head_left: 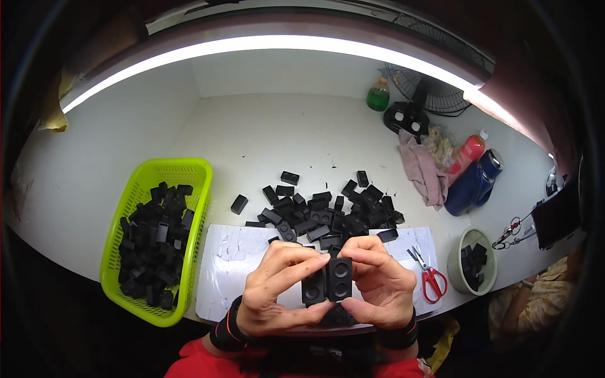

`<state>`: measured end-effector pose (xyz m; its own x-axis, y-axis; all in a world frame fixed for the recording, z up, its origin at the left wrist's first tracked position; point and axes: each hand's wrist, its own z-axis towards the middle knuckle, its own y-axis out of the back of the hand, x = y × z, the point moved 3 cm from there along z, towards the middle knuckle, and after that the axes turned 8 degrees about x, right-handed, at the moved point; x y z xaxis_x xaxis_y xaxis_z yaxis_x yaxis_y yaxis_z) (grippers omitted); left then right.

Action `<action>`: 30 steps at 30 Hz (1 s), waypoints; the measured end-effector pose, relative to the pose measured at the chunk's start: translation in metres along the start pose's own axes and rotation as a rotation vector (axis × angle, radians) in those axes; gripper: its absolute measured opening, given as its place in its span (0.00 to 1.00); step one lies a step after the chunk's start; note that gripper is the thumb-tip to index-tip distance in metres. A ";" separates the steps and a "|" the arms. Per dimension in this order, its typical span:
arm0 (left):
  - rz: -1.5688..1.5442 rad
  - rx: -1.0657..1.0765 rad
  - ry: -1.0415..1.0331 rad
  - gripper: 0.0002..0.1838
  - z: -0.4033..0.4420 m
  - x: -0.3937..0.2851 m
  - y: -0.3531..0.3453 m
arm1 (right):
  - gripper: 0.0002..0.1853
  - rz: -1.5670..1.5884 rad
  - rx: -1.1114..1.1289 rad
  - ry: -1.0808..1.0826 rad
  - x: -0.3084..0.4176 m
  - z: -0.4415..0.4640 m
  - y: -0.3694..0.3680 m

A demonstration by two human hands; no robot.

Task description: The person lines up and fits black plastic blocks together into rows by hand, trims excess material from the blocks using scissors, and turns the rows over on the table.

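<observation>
Two black blocks with round recesses are held side by side in front of me, above the near edge of the white sheets point(230, 271). My left hand point(274, 286) pinches the left block point(313, 286) between fingers and thumb. My right hand point(381, 283) grips the right block point(340, 279) the same way, its thumb at the lower corner. The two blocks are close together; whether they touch is hard to tell. Just beyond my hands lies a loose pile of similar black blocks point(320, 217).
A green basket point(205, 189) of black blocks stands at left. Red-handled scissors point(433, 283) and a pale basket point(455, 264) with black pieces are at right. Farther back are a cloth point(422, 170), blue flask point(469, 189), red bottle point(467, 151), green bottle point(378, 97) and fan point(435, 94).
</observation>
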<state>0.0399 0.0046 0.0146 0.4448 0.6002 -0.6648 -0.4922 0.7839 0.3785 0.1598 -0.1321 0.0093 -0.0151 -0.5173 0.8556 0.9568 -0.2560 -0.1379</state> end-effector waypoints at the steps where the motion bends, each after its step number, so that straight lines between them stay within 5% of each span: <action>1: 0.009 0.006 -0.005 0.32 0.001 0.000 0.001 | 0.33 -0.018 -0.004 0.014 0.001 0.001 0.000; 30: 0.043 0.012 -0.063 0.32 0.007 0.000 -0.007 | 0.35 0.014 -0.012 0.073 -0.003 -0.004 0.010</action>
<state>0.0488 0.0001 0.0161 0.4700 0.6415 -0.6062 -0.5025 0.7591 0.4137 0.1681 -0.1365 0.0027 -0.0235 -0.5791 0.8149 0.9536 -0.2577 -0.1556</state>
